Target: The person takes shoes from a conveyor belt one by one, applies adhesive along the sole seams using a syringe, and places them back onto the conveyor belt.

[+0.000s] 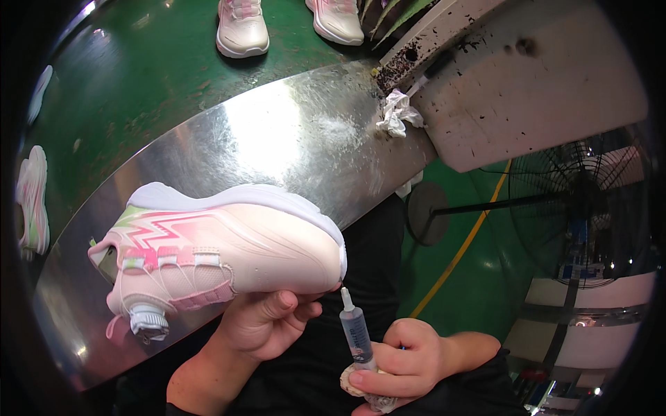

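I find the shoe above the left hand [267, 326], which is half-curled against the shoe [236, 243]; I cannot tell its grip. Presumably light and soft-topped: hold the stiffer sole. The right hand [402, 367] is closed around a syringe [356, 333], probably slick.

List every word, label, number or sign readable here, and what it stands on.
Syringe: dark marks and print on the barrel, too small and blurred to quote.
Pale pink shoe: zigzag design on its side, no lettering that I can make out.
Nothing else legible.
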A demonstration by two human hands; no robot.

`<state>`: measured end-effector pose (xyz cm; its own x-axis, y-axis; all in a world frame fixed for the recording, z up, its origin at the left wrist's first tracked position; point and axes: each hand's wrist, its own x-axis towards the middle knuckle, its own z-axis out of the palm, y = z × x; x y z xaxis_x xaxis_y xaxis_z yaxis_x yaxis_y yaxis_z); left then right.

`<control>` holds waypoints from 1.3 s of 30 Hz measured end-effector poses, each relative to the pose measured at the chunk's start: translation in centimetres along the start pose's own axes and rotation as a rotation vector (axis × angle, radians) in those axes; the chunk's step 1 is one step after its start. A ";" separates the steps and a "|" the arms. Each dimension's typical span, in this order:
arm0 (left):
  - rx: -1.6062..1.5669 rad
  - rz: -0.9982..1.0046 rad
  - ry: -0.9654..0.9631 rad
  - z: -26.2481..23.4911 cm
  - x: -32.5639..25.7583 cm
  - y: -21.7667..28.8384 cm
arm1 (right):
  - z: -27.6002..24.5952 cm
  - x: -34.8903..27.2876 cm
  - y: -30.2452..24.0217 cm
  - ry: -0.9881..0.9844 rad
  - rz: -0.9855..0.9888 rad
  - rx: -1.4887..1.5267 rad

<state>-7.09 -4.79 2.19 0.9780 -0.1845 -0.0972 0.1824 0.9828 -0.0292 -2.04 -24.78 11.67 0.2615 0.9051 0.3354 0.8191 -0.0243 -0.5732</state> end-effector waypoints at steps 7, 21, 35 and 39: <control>0.047 -0.004 0.017 0.7 -0.2 0.0 | 0.7 0.0 0.0 0.042 0.001 -0.059; 0.024 -0.032 -0.099 -0.7 -3.6 0.2 | -0.4 -0.7 2.3 0.183 -0.037 -0.133; 0.812 0.382 0.507 3.3 -6.4 7.7 | 3.7 5.9 14.2 0.329 0.091 -0.102; 0.667 0.433 0.430 2.6 4.2 14.9 | 4.0 6.3 13.6 0.330 0.134 -0.102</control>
<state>0.00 9.09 3.98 0.8771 0.3462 -0.3328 -0.0410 0.7445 0.6664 8.71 -17.67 3.01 0.5066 0.7056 0.4954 0.8090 -0.1904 -0.5561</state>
